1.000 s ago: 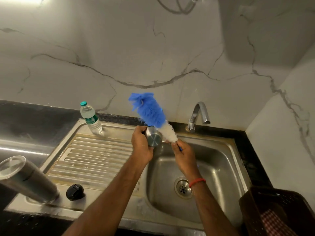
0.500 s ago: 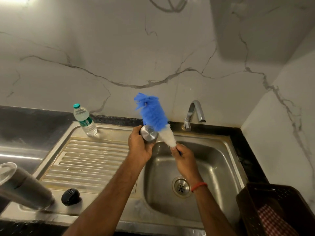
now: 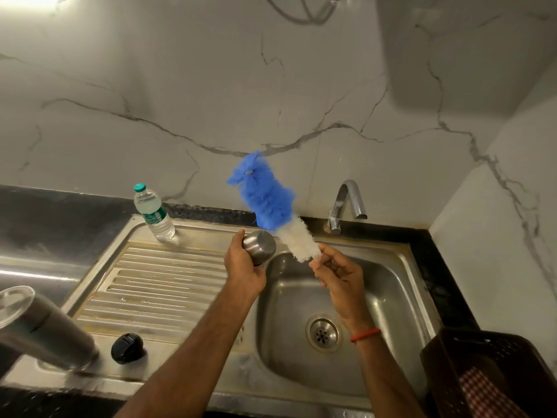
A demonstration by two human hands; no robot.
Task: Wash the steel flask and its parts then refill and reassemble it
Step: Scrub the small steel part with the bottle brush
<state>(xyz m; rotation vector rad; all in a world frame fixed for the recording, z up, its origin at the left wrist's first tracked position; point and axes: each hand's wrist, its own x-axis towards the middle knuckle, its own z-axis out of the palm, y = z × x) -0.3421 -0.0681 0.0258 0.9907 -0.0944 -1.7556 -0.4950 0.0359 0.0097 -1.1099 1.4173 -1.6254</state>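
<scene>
Bottle brush (image 3: 268,200) raised higher than before, steel flask (image 3: 45,333) on drainboard (image 3: 168,282) far left, black stopper (image 3: 127,348) beside it, left hand (image 3: 244,267) wrapped round steel cup (image 3: 259,247), right hand (image 3: 340,276) pinching brush's base over sink (image 3: 391,297), marble wall (image 3: 180,86) behind.

The back wall (image 3: 211,86) is faced with white, marble-like slabs crossed by grey veins, and is met at the right by a side wall (image 3: 506,224) of the same finish. A bright glare (image 3: 27,3) is seen at the top left. A black surface (image 3: 60,218) is run along the wall, and a steel sink (image 3: 376,241) with a ribbed drainboard (image 3: 168,285) is set into it. A chrome tap (image 3: 340,203) is mounted behind the basin.
</scene>
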